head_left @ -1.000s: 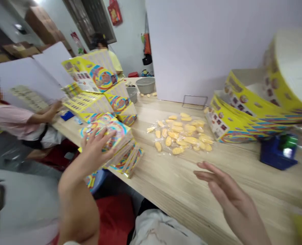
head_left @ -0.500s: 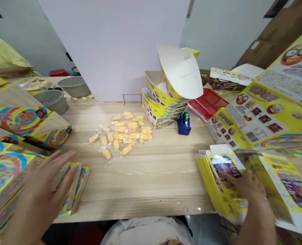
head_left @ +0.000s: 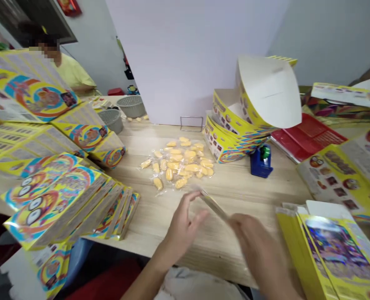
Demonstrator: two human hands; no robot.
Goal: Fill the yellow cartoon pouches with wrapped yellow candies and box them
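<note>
Person seated at a wooden table (head_left: 250, 187), both hands over the near edge.

Right hand (head_left: 256, 246): motion-blurred. It seems closed on the near end of a flat carton (head_left: 214, 205), but the fingers are too smeared to say how many grip it. The carton is thin, seen almost edge-on, and slants up and away to the left, clear of the table top.

Left hand (head_left: 185, 225): fingers spread and loosely curved, thumb apart, nothing clasped. The fingertips are at the carton's far end; touching or just short, I cannot tell.

Step in hand, as I judge it: one flat carton, carried by the right hand, is met by the open left.

Working the carton further would call for the left fingers to close on the free end, so that both ends are held.

Around:
- stack of flat cartons (head_left: 328, 246) just right of the right hand
- fanned pile of bright cartons (head_left: 62, 200) well to the left
- wrapped yellow sweets (head_left: 180, 164) beyond the hands, mid-table
- nested open trays (head_left: 235, 137) behind them, blue tape dispenser (head_left: 260, 162) beside
- red tray (head_left: 310, 135) far right
- two grey baskets (head_left: 131, 106) by a white board (head_left: 187, 58)
- another person in a yellow shirt (head_left: 69, 71) at the far left
</note>
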